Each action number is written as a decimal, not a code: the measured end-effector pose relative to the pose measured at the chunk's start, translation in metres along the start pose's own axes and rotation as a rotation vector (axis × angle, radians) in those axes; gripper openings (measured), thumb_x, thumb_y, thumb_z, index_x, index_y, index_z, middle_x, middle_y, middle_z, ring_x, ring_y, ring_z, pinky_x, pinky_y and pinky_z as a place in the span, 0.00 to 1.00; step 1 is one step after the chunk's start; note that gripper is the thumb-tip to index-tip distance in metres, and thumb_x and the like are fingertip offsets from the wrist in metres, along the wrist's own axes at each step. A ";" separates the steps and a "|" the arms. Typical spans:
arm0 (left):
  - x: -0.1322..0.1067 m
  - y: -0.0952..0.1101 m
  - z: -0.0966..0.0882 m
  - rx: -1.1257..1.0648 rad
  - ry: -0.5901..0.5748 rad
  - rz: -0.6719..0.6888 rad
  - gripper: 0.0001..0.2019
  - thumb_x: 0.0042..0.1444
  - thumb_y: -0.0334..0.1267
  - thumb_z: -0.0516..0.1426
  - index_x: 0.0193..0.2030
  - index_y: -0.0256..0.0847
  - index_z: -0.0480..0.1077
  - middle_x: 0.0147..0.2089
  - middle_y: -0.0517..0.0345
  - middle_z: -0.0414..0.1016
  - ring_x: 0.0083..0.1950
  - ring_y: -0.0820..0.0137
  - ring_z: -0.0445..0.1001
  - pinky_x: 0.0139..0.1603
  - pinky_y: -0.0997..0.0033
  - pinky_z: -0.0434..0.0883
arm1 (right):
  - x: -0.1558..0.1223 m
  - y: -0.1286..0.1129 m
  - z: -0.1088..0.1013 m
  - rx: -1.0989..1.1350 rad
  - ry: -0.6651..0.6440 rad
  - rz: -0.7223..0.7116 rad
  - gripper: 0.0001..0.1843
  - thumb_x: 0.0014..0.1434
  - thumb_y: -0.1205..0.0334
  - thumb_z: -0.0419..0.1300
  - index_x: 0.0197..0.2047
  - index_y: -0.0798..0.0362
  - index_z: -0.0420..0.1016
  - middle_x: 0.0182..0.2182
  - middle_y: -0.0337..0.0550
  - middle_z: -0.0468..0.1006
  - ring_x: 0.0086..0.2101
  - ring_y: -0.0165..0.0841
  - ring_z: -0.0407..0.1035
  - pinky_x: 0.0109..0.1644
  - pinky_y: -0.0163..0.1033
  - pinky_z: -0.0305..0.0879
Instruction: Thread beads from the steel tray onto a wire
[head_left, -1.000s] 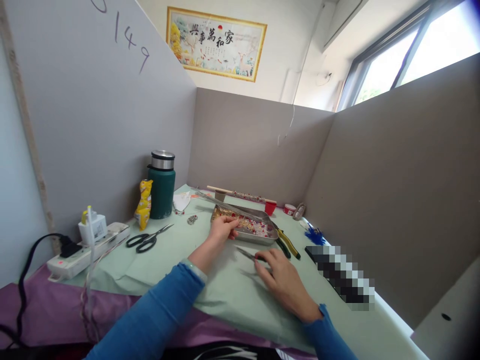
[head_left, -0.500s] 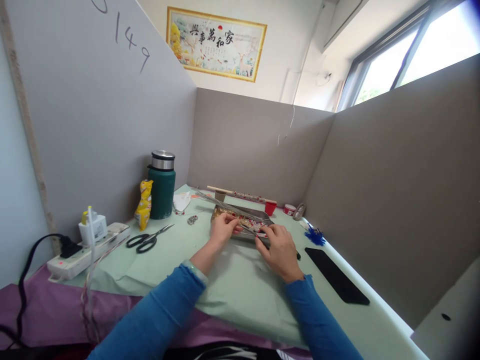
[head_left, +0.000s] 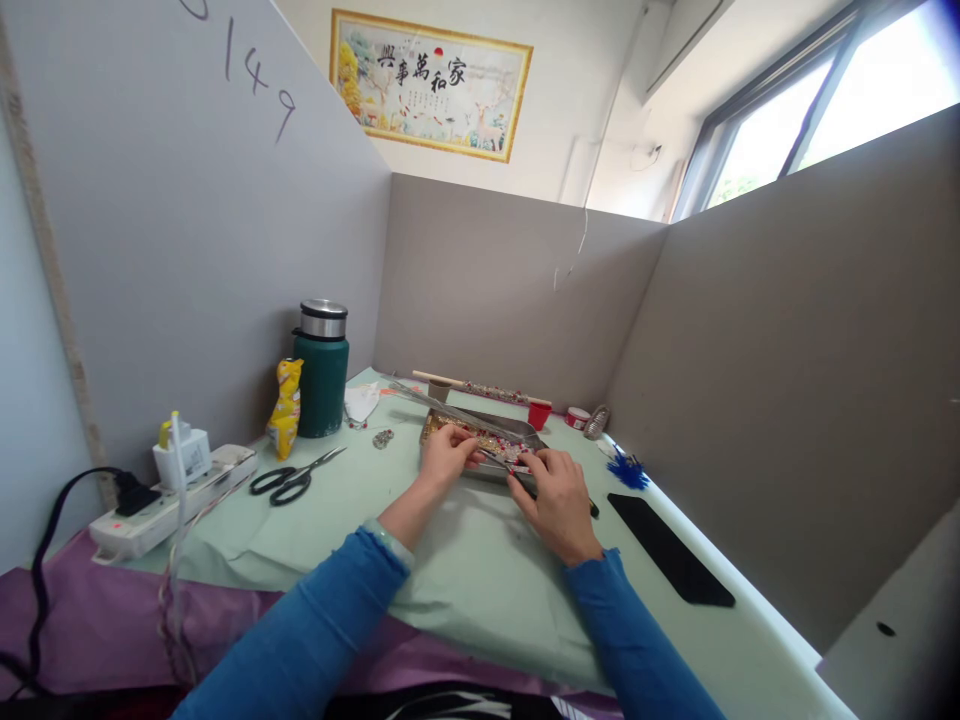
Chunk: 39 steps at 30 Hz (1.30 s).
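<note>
A shallow metal tray (head_left: 525, 431) holding gold, red and white beads lies on the pale green cloth (head_left: 375, 510). My left hand (head_left: 446, 455) rests at the tray's near edge with its fingers pinched together over the beads. My right hand (head_left: 555, 500) sits just right of it, closed round thin metal tweezers (head_left: 496, 461) whose tip points toward my left fingers. What the left fingers pinch is too small to make out.
A green flask (head_left: 321, 368), a yellow packet (head_left: 285, 405), black scissors (head_left: 289, 478) and a power strip (head_left: 161, 500) stand at the left. A black phone (head_left: 670, 548) lies at the right. Small red pots (head_left: 540, 412) and a rod sit behind the tray. Grey partitions enclose the desk.
My right hand has lifted the tweezers from the cloth and moved forward to the tray, beside my left hand. The left hand has stayed at the tray's edge.
</note>
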<state>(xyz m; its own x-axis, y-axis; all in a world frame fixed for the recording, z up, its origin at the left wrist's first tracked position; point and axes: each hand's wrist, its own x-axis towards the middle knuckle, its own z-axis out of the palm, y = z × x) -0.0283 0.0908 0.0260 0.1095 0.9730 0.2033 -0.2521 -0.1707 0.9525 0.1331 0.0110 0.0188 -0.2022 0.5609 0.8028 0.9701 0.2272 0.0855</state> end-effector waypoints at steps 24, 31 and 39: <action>-0.005 0.006 0.001 0.046 -0.026 0.044 0.04 0.48 0.27 0.55 0.28 0.37 0.63 0.23 0.60 0.71 0.26 0.70 0.75 0.23 0.75 0.70 | -0.002 0.002 0.000 -0.005 0.014 -0.006 0.16 0.58 0.55 0.53 0.45 0.53 0.71 0.36 0.48 0.67 0.38 0.39 0.59 0.41 0.42 0.55; -0.002 0.003 0.001 0.078 -0.031 0.057 0.03 0.48 0.26 0.54 0.28 0.37 0.63 0.22 0.61 0.70 0.25 0.70 0.75 0.22 0.76 0.69 | -0.002 0.002 0.000 -0.027 0.016 -0.022 0.16 0.58 0.54 0.53 0.45 0.54 0.71 0.37 0.49 0.67 0.39 0.39 0.59 0.42 0.44 0.55; -0.005 0.005 0.001 0.063 -0.035 0.051 0.04 0.48 0.26 0.54 0.28 0.37 0.63 0.22 0.61 0.70 0.24 0.71 0.74 0.23 0.75 0.70 | -0.002 0.003 0.000 -0.035 0.002 -0.034 0.16 0.58 0.54 0.53 0.45 0.55 0.71 0.37 0.49 0.66 0.39 0.39 0.59 0.42 0.44 0.55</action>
<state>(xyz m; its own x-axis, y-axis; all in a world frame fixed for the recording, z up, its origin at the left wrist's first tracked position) -0.0288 0.0847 0.0305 0.1319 0.9570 0.2583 -0.1968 -0.2301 0.9530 0.1361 0.0104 0.0175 -0.2349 0.5516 0.8003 0.9667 0.2183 0.1332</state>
